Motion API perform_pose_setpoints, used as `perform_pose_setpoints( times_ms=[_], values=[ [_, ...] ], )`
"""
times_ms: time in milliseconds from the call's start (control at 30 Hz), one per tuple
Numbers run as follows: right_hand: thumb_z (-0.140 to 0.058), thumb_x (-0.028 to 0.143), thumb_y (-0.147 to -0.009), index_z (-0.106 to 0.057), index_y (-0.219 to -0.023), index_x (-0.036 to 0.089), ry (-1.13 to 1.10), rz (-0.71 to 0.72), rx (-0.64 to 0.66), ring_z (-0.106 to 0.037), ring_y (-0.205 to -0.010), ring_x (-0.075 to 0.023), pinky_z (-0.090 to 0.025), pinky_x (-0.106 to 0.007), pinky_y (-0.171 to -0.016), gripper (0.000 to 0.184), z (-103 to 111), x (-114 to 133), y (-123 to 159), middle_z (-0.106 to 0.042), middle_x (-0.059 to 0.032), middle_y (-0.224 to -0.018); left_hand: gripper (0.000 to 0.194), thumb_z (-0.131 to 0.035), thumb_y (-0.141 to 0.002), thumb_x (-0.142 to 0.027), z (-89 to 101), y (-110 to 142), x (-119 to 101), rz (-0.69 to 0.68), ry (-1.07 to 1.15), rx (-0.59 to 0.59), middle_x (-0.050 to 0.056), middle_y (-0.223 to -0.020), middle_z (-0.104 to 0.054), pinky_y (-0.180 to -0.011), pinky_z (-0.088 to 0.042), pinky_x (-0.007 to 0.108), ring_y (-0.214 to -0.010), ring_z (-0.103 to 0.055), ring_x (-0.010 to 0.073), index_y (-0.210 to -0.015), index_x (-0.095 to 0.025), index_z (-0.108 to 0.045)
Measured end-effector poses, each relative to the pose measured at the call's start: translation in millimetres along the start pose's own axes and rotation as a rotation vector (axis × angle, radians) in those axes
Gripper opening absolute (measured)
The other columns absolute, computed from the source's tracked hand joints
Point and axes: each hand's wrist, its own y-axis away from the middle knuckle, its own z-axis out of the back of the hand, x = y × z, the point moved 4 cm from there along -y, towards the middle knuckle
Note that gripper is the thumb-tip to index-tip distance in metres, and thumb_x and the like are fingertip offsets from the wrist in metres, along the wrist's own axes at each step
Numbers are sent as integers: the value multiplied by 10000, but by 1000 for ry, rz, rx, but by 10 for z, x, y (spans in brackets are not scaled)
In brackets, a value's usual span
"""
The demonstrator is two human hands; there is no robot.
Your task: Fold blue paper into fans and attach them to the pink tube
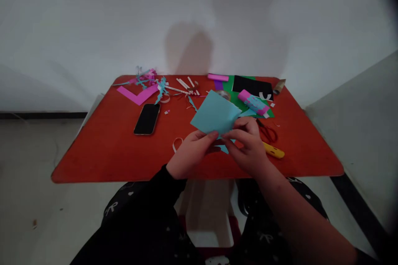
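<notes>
A red table (93, 157) stands against a white wall, scattered with paper scraps. Above its near edge, the left hand (191, 153) and right hand (245, 145) hold a sheet of light blue paper (215, 112), the fingers (239, 130) of both hands pinching its lower edge. Right of the sheet lie red-handled scissors (267, 130) and a yellow cutter (273, 150); left of it, a black smartphone (146, 119); beyond it, green card (230, 91).

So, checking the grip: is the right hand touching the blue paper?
Touching: the head view shows the right hand holding the blue paper at its lower edge.
</notes>
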Motion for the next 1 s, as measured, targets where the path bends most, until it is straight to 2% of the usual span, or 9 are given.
perform_pose_setpoints(
  times_ms=[100,233,333,400,467,533,800,1000],
  values=[
    [-701,157,-845,-686,-828,245,-121,-179,6,-548,-964,-209,-498,-380,-833,91,-34,-50,-18,-513,-41,-960,341,-816,-766,-447,-33,9,1,-37,-11,-27,69,-963,-772,-860,-536,317,-896,-713,189,-950,-168,-753],
    [-697,205,-823,-617,-769,231,-400,-445,30,-564,-834,-172,-491,-324,-730,100,-114,-142,14,-529,-11,-870,319,-772,-801,-469,-31,14,41,-88,-45,-103,56,-990,-747,-826,-525,295,-909,-673,175,-936,-181,-754],
    [-721,263,-805,-584,-768,224,-575,-601,56,-551,-708,-142,-475,-297,-668,148,-176,-192,49,-555,21,-761,305,-714,-850,-481,9,17,44,-113,-204,-197,35,-860,-702,-775,-500,286,-810,-624,152,-839,-176,-721],
    [-749,290,-776,-591,-759,217,-588,-663,62,-540,-671,-134,-462,-287,-644,175,-189,-208,59,-577,26,-722,279,-692,-870,-453,13,17,4,-162,-311,-219,24,-808,-675,-781,-491,286,-799,-610,152,-846,-175,-703],
    [-765,310,-755,-602,-745,213,-567,-702,61,-538,-653,-134,-452,-283,-623,190,-188,-214,61,-593,22,-702,260,-722,-847,-405,-5,12,-52,-252,-352,-189,28,-870,-692,-822,-497,291,-860,-628,164,-969,-176,-698],
    [-770,326,-744,-608,-733,210,-562,-725,60,-542,-645,-136,-450,-282,-611,200,-185,-216,59,-604,18,-692,344,-777,-798,-381,-22,0,-86,-310,-365,-148,39,-944,-714,-845,-507,302,-900,-643,178,-1055,-172,-681],
    [-776,336,-731,-614,-719,206,-560,-733,90,-518,-619,-130,-424,-275,-584,208,-182,-216,43,-585,23,-669,268,-791,-760,-366,13,-16,-107,-302,-457,-205,47,-885,-749,-825,-506,313,-866,-652,197,-898,-146,-725],
    [-767,341,-736,-597,-736,209,-575,-762,100,-536,-629,-136,-432,-283,-596,215,-204,-219,69,-583,24,-674,264,-782,-768,-373,26,-35,-106,-290,-454,-204,50,-915,-770,-844,-509,325,-892,-667,209,-905,-150,-743]
  ],
)
